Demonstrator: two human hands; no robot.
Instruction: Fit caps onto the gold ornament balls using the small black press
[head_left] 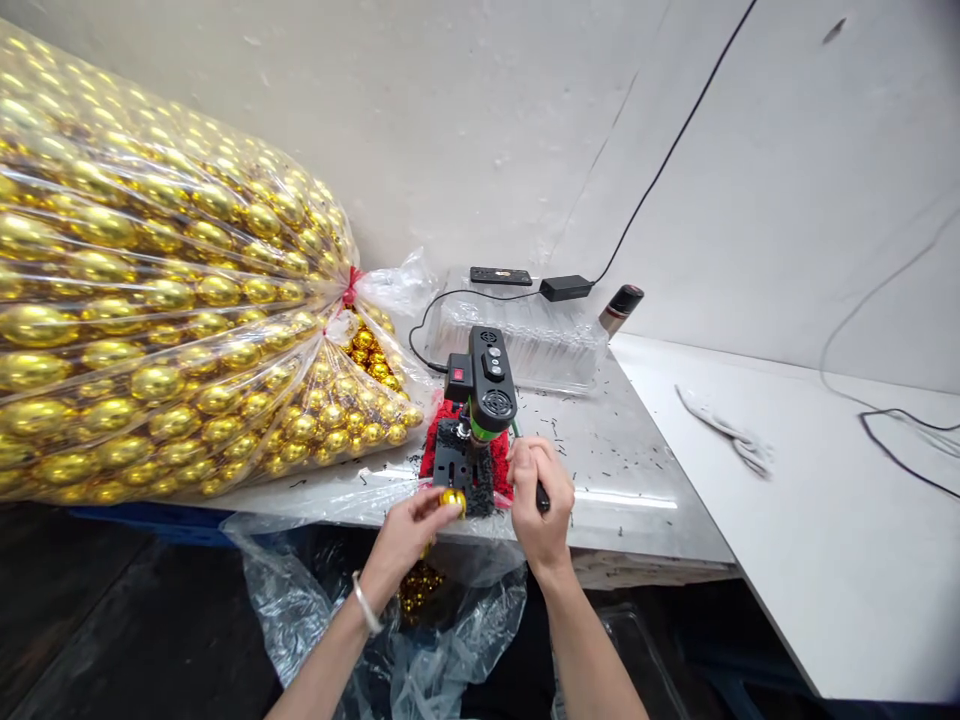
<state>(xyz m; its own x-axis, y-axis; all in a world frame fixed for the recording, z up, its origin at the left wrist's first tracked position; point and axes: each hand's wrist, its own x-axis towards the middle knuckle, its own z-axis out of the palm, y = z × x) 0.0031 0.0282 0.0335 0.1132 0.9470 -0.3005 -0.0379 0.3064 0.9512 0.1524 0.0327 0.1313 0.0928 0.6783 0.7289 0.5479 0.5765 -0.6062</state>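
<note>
A small black machine (491,375) with round vents and a red switch stands near the table's front edge, over a red and black fuzzy pad (501,465). My left hand (420,520) pinches a shiny gold ball (452,502) at the front of the machine's slotted black plate (450,465). To the right, my right hand (540,490) is wrapped round a black-tipped lever handle (542,498) that joins the machine's right side. Below my left hand, more gold balls (421,592) lie in an open clear plastic bag (450,660).
A huge clear bag of gold balls (150,300) fills the left. Behind the machine are a clear plastic box (555,350), a power adapter (565,288) with cable and a dark-capped bottle (622,305). A white glove (727,435) lies on the right-hand table (840,560).
</note>
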